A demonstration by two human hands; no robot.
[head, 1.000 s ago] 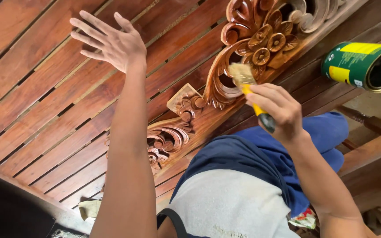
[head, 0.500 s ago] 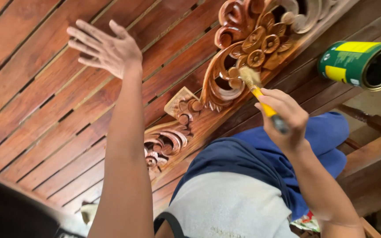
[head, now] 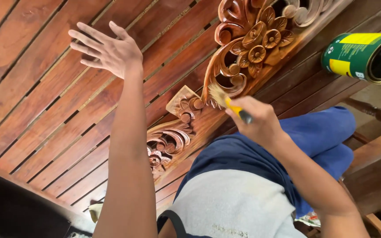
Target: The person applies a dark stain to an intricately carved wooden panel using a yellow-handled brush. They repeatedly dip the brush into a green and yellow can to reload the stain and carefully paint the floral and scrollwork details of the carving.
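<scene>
A carved wooden rail (head: 252, 48) with glossy brown flowers and scrolls runs diagonally across the slatted wood surface (head: 45, 101). My right hand (head: 256, 121) grips a yellow-handled paintbrush (head: 225, 100), its bristles touching the carving just below the large flower. My left hand (head: 106, 50) is held up over the slats with fingers spread and holds nothing. A paler, unfinished carved piece (head: 182, 103) sits beside the brush.
A green and yellow tin can (head: 362, 55) lies open on its side at the upper right. My blue trousers and grey shirt fill the lower middle. Wooden furniture parts (head: 375, 167) stand at the right. A dark object sits at the lower left.
My right hand has drawn the brush down and left along the carving, from the flower toward the lower scrolls. My left hand stays raised and spread.
</scene>
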